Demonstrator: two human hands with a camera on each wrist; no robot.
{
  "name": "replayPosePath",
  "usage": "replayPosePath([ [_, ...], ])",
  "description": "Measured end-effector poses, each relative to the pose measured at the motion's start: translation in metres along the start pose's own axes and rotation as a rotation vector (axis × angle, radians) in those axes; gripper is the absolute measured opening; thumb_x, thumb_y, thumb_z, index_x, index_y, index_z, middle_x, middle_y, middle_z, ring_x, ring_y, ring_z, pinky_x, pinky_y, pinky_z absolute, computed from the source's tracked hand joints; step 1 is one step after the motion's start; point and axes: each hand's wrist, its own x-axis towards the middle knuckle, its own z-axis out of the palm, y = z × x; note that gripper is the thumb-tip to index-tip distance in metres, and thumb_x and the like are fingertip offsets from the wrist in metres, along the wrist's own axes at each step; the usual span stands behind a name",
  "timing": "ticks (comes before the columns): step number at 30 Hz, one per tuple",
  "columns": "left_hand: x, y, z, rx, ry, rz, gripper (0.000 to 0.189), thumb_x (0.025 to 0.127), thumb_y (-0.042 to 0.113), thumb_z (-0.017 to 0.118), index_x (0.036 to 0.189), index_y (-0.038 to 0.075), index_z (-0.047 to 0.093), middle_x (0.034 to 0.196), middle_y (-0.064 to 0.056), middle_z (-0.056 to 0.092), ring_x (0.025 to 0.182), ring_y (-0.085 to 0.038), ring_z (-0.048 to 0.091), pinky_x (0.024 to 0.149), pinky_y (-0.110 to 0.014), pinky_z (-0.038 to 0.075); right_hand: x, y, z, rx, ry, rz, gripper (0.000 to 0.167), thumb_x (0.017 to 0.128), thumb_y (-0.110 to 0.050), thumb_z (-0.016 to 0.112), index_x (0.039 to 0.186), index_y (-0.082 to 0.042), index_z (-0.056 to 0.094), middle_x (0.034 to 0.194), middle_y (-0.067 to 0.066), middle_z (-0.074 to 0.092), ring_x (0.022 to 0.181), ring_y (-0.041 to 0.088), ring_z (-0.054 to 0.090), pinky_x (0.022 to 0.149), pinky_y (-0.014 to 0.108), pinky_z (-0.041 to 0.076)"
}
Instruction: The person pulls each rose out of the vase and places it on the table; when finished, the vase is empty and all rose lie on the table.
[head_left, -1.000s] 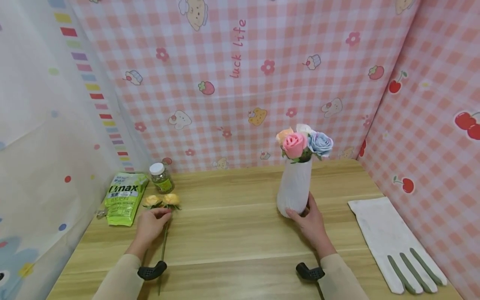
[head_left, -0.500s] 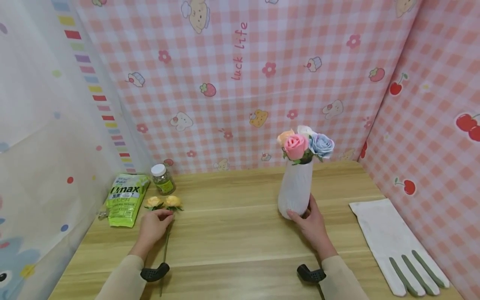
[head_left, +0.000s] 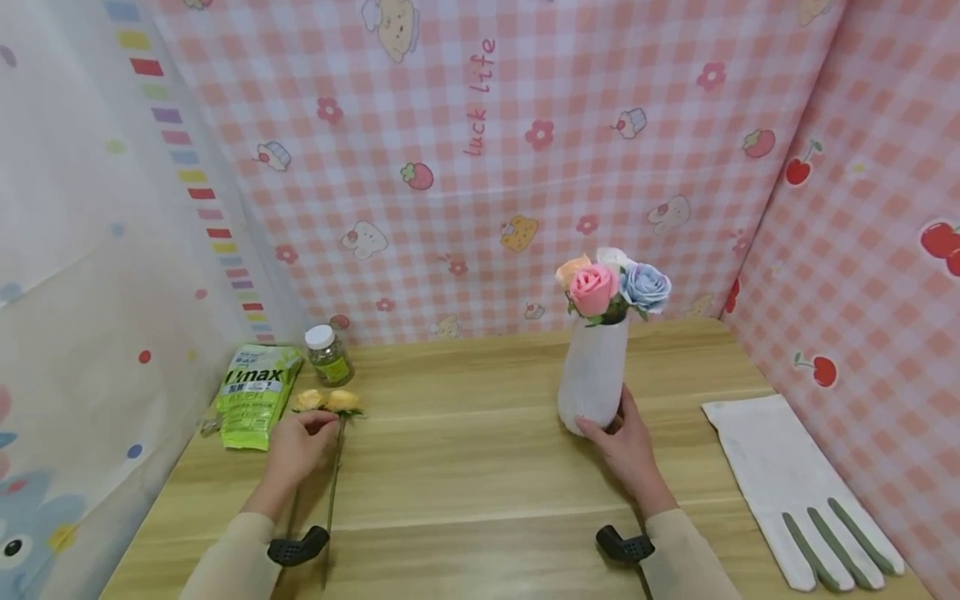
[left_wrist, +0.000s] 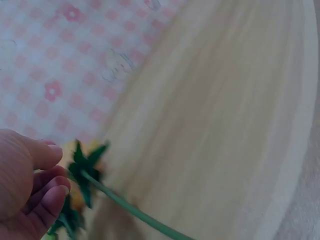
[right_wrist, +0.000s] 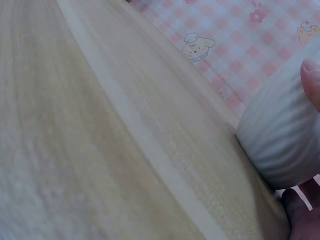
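Hovering beside two yellow roses (head_left: 343,402) on the desk (head_left: 450,467), the left hand (head_left: 297,446), grip parted and seemingly empty, risked snagging both through a hasty pinch, their heads crowding together, while the right hand (head_left: 627,447) clasped the white vase (head_left: 590,379) low down.

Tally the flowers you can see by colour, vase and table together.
Yellow flowers: 2
Peach flower: 1
Pink flower: 1
White flower: 1
Blue flower: 1
Total visible: 6

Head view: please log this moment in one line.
left hand: beside yellow stemmed roses, grip unclear | right hand: grips ribbed white vase
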Motion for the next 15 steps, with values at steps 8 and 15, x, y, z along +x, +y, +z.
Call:
replayPosePath([
  [8, 0.009, 0.048, -0.021, -0.075, 0.062, 0.056, 0.012, 0.087, 0.017, 0.073, 0.095, 0.008, 0.075, 0.083, -0.004, 0.072, 0.070, -0.012, 0.062, 0.057, -0.021, 0.049, 0.007, 0.020, 0.002, -0.037, 0.024, -0.031, 0.096, 0.083, -0.044, 0.073, 0.155, -0.024, 0.011, 0.148, 0.017, 0.033, 0.130, 0.036, 0.042, 0.101, 0.049, 0.038],
  [15, 0.021, 0.124, -0.023, -0.327, 0.014, 0.106, 0.016, 0.090, 0.022, 0.070, 0.096, 0.008, 0.074, 0.083, -0.004, 0.070, 0.068, -0.013, 0.061, 0.057, -0.024, 0.049, 0.006, 0.018, 0.003, -0.004, 0.021, -0.041, 0.096, 0.084, -0.038, 0.074, 0.155, -0.023, 0.011, 0.151, 0.013, 0.031, 0.131, 0.033, 0.041, 0.102, 0.046, 0.038],
])
